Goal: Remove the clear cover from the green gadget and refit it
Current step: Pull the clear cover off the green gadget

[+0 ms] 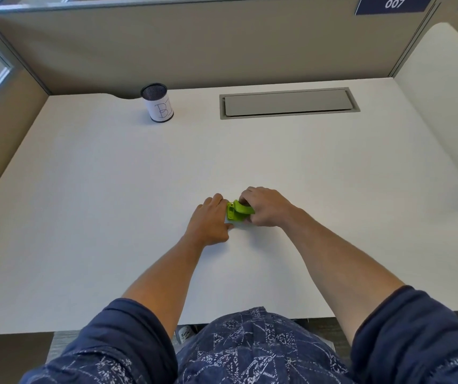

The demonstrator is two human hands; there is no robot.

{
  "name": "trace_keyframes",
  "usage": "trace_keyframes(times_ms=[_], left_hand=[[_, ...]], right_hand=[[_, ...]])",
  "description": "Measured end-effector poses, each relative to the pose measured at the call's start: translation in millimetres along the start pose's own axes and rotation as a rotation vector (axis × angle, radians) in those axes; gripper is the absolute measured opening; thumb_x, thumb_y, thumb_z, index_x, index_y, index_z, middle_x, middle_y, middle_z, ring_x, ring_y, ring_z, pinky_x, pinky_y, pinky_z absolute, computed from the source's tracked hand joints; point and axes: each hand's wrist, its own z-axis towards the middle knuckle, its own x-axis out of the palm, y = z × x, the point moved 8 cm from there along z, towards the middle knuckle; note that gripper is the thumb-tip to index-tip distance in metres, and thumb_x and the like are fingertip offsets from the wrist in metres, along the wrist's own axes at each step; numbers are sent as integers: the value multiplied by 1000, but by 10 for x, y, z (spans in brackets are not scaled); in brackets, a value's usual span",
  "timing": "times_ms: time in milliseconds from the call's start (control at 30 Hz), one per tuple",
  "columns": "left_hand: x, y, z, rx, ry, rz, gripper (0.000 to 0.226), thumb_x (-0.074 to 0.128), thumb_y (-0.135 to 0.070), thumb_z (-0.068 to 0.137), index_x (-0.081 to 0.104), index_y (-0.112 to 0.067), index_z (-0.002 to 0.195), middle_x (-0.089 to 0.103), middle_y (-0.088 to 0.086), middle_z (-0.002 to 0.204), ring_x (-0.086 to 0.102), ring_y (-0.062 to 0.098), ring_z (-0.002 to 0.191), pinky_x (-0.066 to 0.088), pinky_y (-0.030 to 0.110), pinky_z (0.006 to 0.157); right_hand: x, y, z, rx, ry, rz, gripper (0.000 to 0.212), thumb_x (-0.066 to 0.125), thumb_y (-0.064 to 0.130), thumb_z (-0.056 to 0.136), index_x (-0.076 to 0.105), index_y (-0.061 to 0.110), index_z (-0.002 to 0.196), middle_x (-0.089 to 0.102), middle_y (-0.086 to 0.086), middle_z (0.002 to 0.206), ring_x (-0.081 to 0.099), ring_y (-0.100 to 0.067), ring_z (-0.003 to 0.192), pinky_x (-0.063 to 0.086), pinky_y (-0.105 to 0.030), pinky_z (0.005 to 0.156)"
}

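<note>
Far left, back of the white bench: a black mesh pen cup wrapped in white paper, well apart from the work. Ignore it.

Your left hand lies low on the bench, touching the left end of the small lime-green plastic gadget. Its fingers look loosely together, thumb forward along the surface near the gadget's base; whether they pinch the gadget or only brace it, you cannot tell from here. Use this hand as the anchor: press the body down and keep it from sliding.

The gadget sits on the bench just ahead of you, centre, between both hands. The clear cover is not distinguishable; a pale patch under the green body may be it, but that is uncertain.

Your right hand curls over the gadget's right end from above, fingers bent and closed around the green top. Judged step: working the cover free or seating it. Pull or push along the cover's track rather than prying upward, and keep the force small, since thin clear plastic likely cracks at the clips.

Right rear: a grey recessed cable hatch, not involved.
</note>
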Motion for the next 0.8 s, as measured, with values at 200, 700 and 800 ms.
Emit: trace_keyframes(times_ms=[200, 700, 800], left_hand=[[-38, 15, -3, 8, -14, -27, 41, 72, -39, 80, 56, -14, 108, 54, 2, 112, 54, 24, 99, 48, 36, 78], [-91, 16, 0, 64, -7, -8, 58, 73, -44, 80, 60, -12, 127, 58, 1, 122, 58, 24, 108, 53, 40, 89], [-105, 2, 4, 86, -8, 11, 57, 72, -45, 79, 61, -13, 124, 58, 1, 118, 59, 23, 103, 54, 39, 85]], right_hand=[[-1, -64, -33, 75, -48, 89, 41, 77, 35, 79, 61, 21, 113, 62, 3, 114, 59, -21, 98, 45, -32, 77], [-228, -777, -448, 639, -347, 390, 44, 81, 46, 69, 68, 20, 103, 71, 3, 97, 66, -23, 87, 52, -33, 74], [-252, -956, -622, 789, -344, 261, 31, 76, 37, 69, 66, 15, 89, 72, -4, 87, 62, -29, 76, 43, -30, 62]])
